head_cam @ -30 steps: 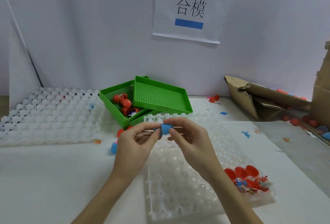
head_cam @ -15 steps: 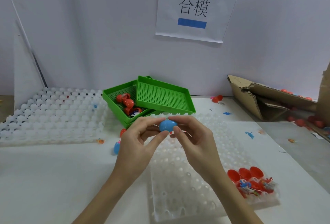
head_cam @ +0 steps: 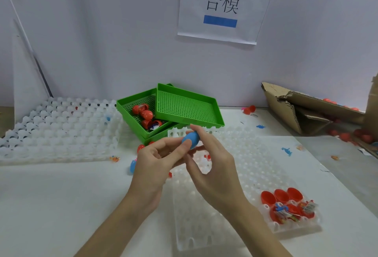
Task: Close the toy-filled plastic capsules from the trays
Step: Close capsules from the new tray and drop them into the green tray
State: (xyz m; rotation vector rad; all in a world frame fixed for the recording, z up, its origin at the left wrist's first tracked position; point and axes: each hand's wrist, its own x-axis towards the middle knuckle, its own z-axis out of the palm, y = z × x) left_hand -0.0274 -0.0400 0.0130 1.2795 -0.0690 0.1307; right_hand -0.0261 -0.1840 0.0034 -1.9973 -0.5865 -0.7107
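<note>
Nearest, open red capsule halves (head_cam: 281, 196) with toys wait in the white tray (head_cam: 204, 226). Above it, left hand (head_cam: 152, 161) and right hand (head_cam: 212, 166) both pinch the blue capsule (head_cam: 191, 139). Risk: uneven squeeze pops the halves apart; beyond, green trays (head_cam: 184, 107).

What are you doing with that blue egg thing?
A person holds a blue capsule in both hands, the left hand and right hand pinching it above a white tray. It looks closed. Open red capsules with toys wait at the tray's right corner, and a few closed red ones lie in a green tray.
</note>
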